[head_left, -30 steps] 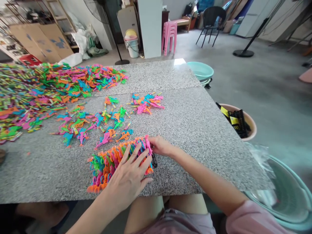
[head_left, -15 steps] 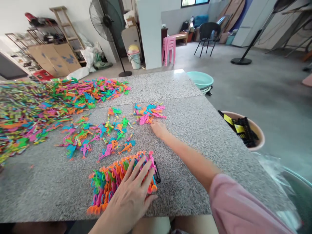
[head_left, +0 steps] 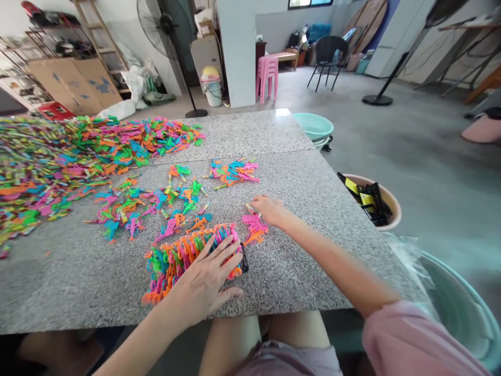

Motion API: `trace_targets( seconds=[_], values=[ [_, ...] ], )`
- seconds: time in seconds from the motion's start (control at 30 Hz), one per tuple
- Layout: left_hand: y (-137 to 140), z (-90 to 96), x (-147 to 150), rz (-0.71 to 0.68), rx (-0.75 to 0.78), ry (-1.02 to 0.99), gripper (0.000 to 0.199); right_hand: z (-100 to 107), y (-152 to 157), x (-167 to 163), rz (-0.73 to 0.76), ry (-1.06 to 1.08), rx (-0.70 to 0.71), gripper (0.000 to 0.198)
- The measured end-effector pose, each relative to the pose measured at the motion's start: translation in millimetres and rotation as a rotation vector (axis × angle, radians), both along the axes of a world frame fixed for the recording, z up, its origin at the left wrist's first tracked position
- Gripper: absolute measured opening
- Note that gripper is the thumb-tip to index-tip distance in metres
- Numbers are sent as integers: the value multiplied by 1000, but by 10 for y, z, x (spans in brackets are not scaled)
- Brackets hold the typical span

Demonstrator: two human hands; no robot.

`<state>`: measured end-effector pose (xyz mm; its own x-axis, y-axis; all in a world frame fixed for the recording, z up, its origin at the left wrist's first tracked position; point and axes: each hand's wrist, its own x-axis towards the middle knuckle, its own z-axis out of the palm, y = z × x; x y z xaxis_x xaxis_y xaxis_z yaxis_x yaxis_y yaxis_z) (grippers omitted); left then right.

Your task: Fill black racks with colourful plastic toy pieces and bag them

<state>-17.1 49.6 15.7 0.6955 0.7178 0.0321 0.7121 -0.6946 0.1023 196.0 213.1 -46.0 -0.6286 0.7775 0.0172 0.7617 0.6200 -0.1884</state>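
My left hand (head_left: 205,277) lies with its fingers stretched out over a packed row of bright plastic toy pieces (head_left: 172,261), which have round orange ends. The row sits in a black tray (head_left: 245,261), whose right end shows past my fingertips. To the right, my right hand (head_left: 270,209) has its fingers closed at the stick-like ends of a few pink and orange plastic toy pieces (head_left: 255,225) near the tabletop. Behind that hand is a small cluster of similar pieces (head_left: 235,171). More loose pieces (head_left: 133,206) are spread left of centre, beyond the row.
A large heap of the same pieces (head_left: 50,167) covers the far left of the speckled stone table (head_left: 297,172). Beyond the table's right edge stand a green basin (head_left: 313,124), a tub (head_left: 395,206) of black trays and a pale green basket (head_left: 462,303).
My right hand has come nearer from the far cluster, bringing pink and orange pieces beside the tray's right end. My left hand stays on the row. The camera view has shifted slightly.
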Motion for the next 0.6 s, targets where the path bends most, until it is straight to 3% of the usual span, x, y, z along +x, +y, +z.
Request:
trace_targets(
  seconds=[0.1,0.2,0.3,0.37,0.43,0.5,0.6],
  values=[
    [0,-8,10,24,-16,-3,51,-105,216,4,277,-99,52,22],
    [2,-29,15,37,-9,0,53,-172,280,202,314,-97,30,22],
    [4,-30,23,31,-9,20,51,-171,115,500,106,114,-2,18],
    [6,-15,31,29,-12,28,51,-178,-159,597,-74,316,-114,10],
    [6,4,38,27,-17,23,51,-222,-521,555,-193,506,-330,3],
    [5,20,43,27,-28,18,51,-297,-880,417,-257,691,-544,14],
    [2,30,51,31,-46,10,54,-405,-1244,176,-382,854,-636,21]
  ],
)
